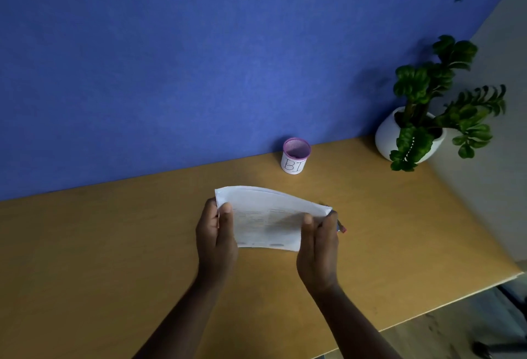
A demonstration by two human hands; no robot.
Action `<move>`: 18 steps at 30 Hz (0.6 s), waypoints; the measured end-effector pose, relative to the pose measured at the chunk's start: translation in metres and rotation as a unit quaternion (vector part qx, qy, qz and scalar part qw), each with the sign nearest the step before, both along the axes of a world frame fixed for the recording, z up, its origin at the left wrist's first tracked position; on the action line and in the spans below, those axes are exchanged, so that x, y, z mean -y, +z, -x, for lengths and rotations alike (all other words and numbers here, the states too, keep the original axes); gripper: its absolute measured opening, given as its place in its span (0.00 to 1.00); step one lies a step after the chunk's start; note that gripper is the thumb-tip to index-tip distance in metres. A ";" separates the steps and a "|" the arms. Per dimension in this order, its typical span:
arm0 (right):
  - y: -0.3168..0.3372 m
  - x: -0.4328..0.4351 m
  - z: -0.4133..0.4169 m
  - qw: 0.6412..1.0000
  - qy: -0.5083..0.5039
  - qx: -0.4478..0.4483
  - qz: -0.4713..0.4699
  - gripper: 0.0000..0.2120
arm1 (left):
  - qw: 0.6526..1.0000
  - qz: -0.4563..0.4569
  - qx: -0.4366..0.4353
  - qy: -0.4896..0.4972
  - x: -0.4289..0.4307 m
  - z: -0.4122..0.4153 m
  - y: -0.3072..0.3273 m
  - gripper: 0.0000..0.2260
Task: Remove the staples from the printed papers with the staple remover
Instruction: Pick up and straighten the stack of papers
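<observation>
The person is holding the printed papers (268,216) just above the worktop (114,244). The left hand (216,233) is gripping the left edge and the right hand (318,247) the right edge, each with its thumb lying on the top sheet and its fingers curled underneath. The sheaf is bowing upward between them.

A small grey thing with a reddish tip (341,227) is peeking out from behind the right hand. It may be the staple remover, but I cannot tell, nor whether the hand is carrying it or it is lying on the worktop.

The trouble I am expecting comes from that bend. If the staple gets pulled while the sheets are arching, the corner is likely to tear. If either thumb is easing off, the stack could fan out and slide. I am not seeing any staple from here, so the person may be hunting for it on the wrong edge. Freed staples could also be scattering over the worktop rather than landing in the purple-rimmed mesh cup (295,156) near the blue partition (171,59).

That cup is wearing a white label with hand-drawn letters, "BI" being all that shows. The print on the papers is too blurred to read.
</observation>
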State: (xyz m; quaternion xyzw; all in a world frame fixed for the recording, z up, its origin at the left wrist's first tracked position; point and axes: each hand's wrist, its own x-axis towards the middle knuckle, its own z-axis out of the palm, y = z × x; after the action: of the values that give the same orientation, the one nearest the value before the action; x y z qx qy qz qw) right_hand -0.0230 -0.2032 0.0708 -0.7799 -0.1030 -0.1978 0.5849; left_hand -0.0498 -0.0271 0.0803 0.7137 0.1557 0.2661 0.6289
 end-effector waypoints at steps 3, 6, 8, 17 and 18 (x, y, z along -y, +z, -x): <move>0.001 0.004 -0.001 0.999 0.025 -0.019 -0.038 0.10 | 0.999 0.025 0.034 0.017 -0.003 -0.004 0.008 0.10; 0.002 0.005 -0.001 0.997 0.032 -0.062 -0.031 0.06 | 0.998 0.022 0.057 0.031 -0.007 -0.008 0.017 0.12; 0.002 0.005 -0.003 0.997 0.018 -0.075 -0.026 0.08 | 0.998 0.006 0.058 0.029 -0.008 -0.009 0.021 0.12; -0.033 0.005 0.005 0.991 0.001 -0.136 -0.012 0.12 | 0.998 -0.015 -0.054 0.009 0.009 0.007 -0.032 0.12; -0.036 0.006 0.006 0.991 0.000 -0.135 -0.013 0.11 | 0.998 -0.021 -0.055 0.015 0.012 0.008 -0.034 0.12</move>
State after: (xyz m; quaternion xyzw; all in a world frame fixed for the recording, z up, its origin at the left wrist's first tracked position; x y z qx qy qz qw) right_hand -0.0287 -0.2091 0.0347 -0.7918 -0.0204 -0.0922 0.6034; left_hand -0.0578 -0.0391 0.0465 0.7379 0.1950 0.2388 0.6004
